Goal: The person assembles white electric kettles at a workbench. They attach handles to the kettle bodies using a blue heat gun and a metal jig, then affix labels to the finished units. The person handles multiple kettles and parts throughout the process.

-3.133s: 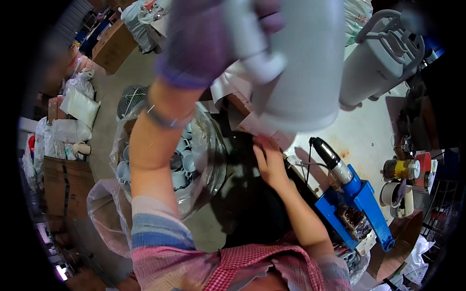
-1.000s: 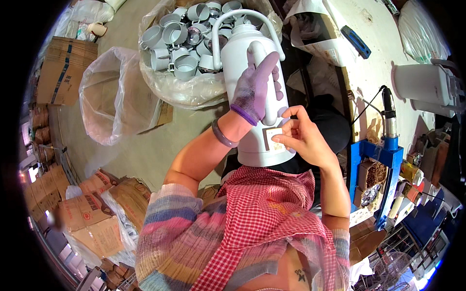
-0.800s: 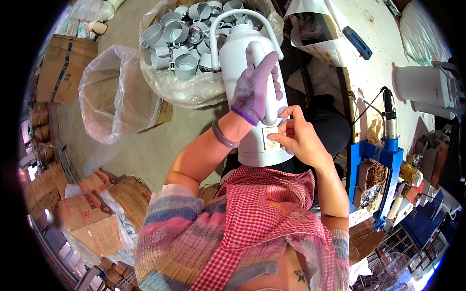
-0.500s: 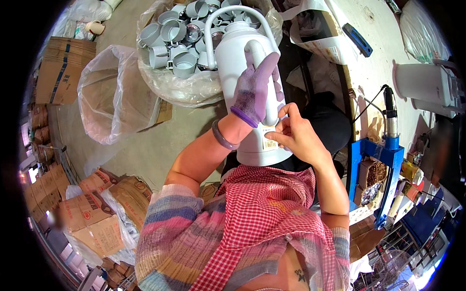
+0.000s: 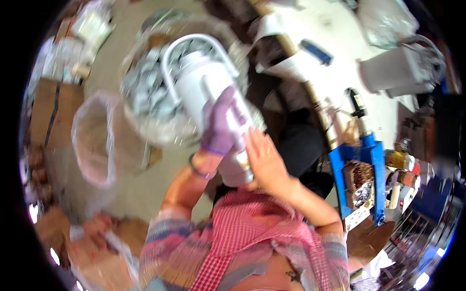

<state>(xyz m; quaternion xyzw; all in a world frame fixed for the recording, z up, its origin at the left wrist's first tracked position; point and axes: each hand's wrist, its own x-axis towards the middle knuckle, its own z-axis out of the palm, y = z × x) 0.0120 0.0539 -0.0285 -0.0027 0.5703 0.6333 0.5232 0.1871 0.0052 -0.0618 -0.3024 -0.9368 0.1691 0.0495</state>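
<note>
A white vacuum jug (image 5: pixel 201 80) leans over my lap, its looped carrying handle (image 5: pixel 167 65) raised at the far end. My left hand (image 5: pixel 219 127), in a purple glove, is closed round the jug's side grip. Bare and with fingers stretched out, my right hand (image 5: pixel 266 157) presses against the right side of the jug near its base. The label area beneath the hands is blurred and partly hidden.
Grey cups (image 5: pixel 150 89) fill a plastic-lined container beyond the jug. An upright clear plastic bag (image 5: pixel 92 145) stands at left, by a cardboard box (image 5: pixel 60 114). On the right-hand table are a blue-handled tool (image 5: pixel 316 52), a grey jug (image 5: pixel 391 70) and a blue metal frame (image 5: pixel 377 179).
The view has swung and blurred. The jug now tilts more to the left. My right hand has gone from bent fingers at the label to lying flat along the jug's side.
</note>
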